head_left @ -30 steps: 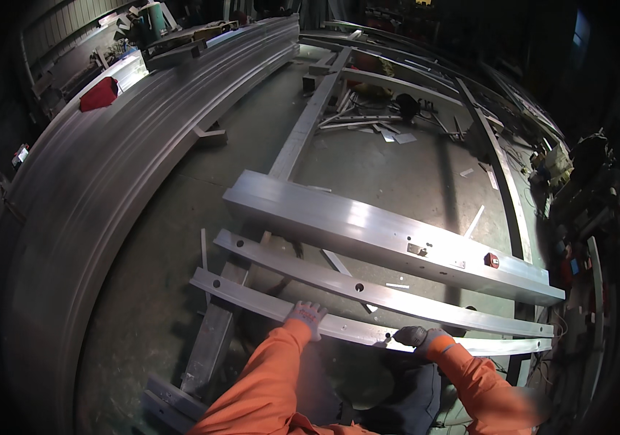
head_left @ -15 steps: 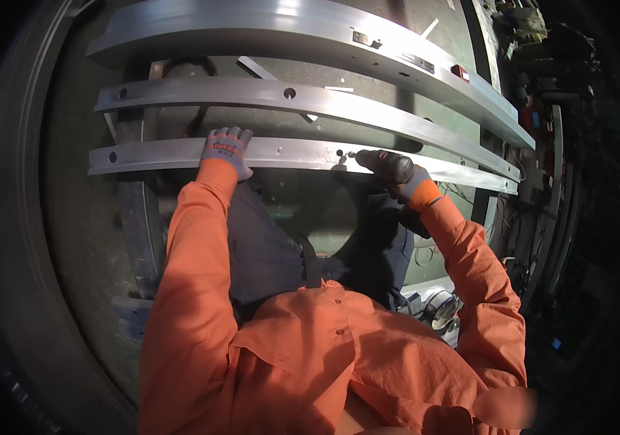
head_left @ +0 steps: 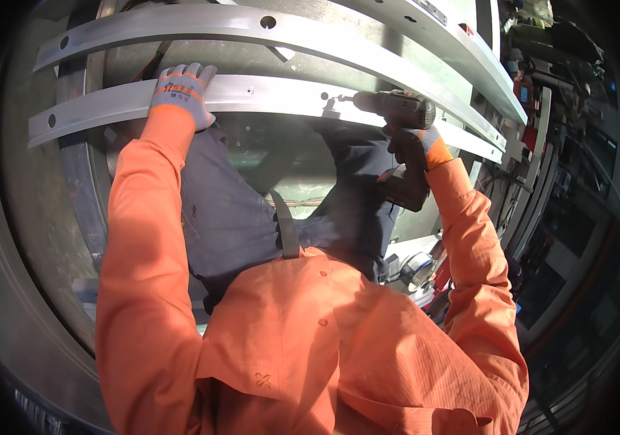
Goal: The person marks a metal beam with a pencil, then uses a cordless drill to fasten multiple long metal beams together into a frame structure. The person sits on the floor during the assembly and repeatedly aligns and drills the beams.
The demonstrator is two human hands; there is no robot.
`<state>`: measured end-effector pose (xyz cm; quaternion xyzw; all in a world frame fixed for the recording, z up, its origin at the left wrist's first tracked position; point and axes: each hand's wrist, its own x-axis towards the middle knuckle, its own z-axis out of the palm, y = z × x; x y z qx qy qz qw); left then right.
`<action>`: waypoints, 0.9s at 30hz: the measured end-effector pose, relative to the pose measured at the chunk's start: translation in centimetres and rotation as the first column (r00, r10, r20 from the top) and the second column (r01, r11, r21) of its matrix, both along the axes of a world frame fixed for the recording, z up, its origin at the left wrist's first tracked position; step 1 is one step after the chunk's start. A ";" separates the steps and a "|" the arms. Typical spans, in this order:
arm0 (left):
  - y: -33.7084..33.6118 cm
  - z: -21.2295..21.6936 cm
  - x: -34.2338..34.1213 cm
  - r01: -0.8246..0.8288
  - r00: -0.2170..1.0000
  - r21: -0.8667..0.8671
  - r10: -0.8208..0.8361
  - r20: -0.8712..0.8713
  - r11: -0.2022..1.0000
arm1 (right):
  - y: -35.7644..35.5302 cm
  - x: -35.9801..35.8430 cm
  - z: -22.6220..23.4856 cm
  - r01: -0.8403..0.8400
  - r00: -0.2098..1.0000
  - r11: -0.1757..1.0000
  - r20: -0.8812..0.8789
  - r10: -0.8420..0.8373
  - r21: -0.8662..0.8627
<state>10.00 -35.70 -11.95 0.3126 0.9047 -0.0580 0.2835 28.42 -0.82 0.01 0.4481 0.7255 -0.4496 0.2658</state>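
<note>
A long silver aluminium bar (head_left: pixel 281 94) with round holes along its face lies across in front of me. My left hand (head_left: pixel 183 94), in a grey and orange glove, grips it left of the middle, fingers over the far edge and thumb on the near side. In my gloved right hand (head_left: pixel 424 139) is a dark cordless drill (head_left: pixel 400 109), held by its handle and pointing left. Its bit ends just right of a dark round hole (head_left: pixel 324 96) in the bar; whether the tip touches metal I cannot tell.
A second bar (head_left: pixel 208 19) with holes runs parallel beyond, and a wider aluminium beam (head_left: pixel 440 43) lies farther off. A metal support (head_left: pixel 81 167) passes beneath the bars at the left. Beside my right leg sits a round metal-rimmed object (head_left: pixel 417 268). Cluttered equipment lines the right side.
The view has shifted, so the bars sit higher in the picture. The drill shows more from the side, with its battery base visible. Both hands keep their holds.
</note>
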 end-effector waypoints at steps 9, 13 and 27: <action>0.0 -0.1 0.1 0.004 1.000 -0.002 -0.004 0.002 1.000 | 0.3 -0.1 0.2 -0.003 1.000 1.000 -0.002 0.003 -0.006; -0.2 -0.8 0.1 0.015 1.000 0.006 -0.015 -0.023 1.000 | 0.5 -0.5 0.4 -0.010 1.000 1.000 0.007 0.010 0.013; 0.0 -0.6 0.1 0.002 1.000 0.002 -0.002 0.008 1.000 | 0.1 -0.5 0.5 -0.070 0.998 0.997 0.012 0.069 0.029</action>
